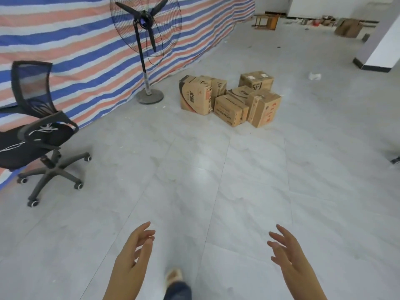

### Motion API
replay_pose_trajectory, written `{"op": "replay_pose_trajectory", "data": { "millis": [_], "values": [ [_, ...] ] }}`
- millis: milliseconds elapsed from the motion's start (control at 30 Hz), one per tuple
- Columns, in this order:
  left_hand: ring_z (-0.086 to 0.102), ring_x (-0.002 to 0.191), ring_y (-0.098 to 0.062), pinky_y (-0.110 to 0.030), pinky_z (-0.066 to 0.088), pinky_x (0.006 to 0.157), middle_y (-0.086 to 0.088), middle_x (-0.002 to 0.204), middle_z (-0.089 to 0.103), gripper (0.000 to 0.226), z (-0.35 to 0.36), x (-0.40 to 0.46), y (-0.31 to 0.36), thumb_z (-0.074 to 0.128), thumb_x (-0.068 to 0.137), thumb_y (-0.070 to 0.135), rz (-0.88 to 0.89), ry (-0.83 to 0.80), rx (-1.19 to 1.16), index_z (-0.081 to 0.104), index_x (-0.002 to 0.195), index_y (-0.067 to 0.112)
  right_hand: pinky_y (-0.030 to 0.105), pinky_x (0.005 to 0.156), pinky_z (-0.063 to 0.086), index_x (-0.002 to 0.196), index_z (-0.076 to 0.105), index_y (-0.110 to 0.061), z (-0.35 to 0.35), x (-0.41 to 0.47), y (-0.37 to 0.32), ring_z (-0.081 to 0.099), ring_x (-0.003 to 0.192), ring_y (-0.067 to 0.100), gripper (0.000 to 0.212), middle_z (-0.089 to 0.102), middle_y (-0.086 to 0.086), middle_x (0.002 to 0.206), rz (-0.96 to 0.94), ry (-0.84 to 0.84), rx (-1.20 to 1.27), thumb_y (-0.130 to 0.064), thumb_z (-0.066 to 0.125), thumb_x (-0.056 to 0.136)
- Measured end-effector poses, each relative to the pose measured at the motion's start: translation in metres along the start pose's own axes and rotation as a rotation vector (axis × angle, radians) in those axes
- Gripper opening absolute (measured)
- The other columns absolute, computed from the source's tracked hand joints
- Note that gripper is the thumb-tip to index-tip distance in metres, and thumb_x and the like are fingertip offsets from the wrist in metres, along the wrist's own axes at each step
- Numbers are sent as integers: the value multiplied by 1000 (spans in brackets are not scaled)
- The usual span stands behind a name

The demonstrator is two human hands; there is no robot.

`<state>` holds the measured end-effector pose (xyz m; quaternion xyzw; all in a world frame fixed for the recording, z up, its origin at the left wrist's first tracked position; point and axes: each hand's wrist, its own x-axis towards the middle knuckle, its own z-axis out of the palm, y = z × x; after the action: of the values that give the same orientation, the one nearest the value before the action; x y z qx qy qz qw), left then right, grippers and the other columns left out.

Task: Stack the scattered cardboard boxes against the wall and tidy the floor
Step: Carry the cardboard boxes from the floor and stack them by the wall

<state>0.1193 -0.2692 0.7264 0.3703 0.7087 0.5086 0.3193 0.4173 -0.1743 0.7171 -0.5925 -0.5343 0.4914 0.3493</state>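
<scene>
Both hands, the left hand [132, 254] and the right hand [287, 254], are held out empty with fingers relaxed. Nothing appears stacked yet: the cardboard boxes [229, 98] lie clustered on the floor [216, 180], near the striped tarpaulin [75, 50] but apart from it. Wide bare tile is offered for the approach; a standing fan [147, 50] and an office chair [39, 131] border the left.

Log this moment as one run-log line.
left hand: open, empty | right hand: open, empty | boxes: clustered on floor beside fan, unstacked | chair: left
</scene>
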Motion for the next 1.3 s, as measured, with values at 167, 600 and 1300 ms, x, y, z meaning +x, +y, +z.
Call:
{"op": "replay_pose_trajectory", "data": {
  "millis": [167,600,1300],
  "values": [
    [63,93,3,-10,47,81,23,101,66,64,16,107,-8,48,93,4,-23,1,25,57,91,68,49,95,48,113,47,-48,22,93,-6,62,105,11,38,62,-13,119,39,62,-7,-17,56,92],
    [60,99,6,-1,42,80,26,107,63,50,96,404,81,49,95,11,99,-290,70,54,98,60,45,91,51,106,52,-62,63,302,-92,63,98,-1,51,66,-20,110,100,299,84,-81,57,59],
    [62,100,-2,-32,48,90,23,105,65,55,416,707,162,47,95,11,15,-319,25,55,95,65,50,97,47,115,45,-50,-125,735,-127,61,108,13,39,60,-13,120,78,301,8,-18,51,94]
  ]
}}
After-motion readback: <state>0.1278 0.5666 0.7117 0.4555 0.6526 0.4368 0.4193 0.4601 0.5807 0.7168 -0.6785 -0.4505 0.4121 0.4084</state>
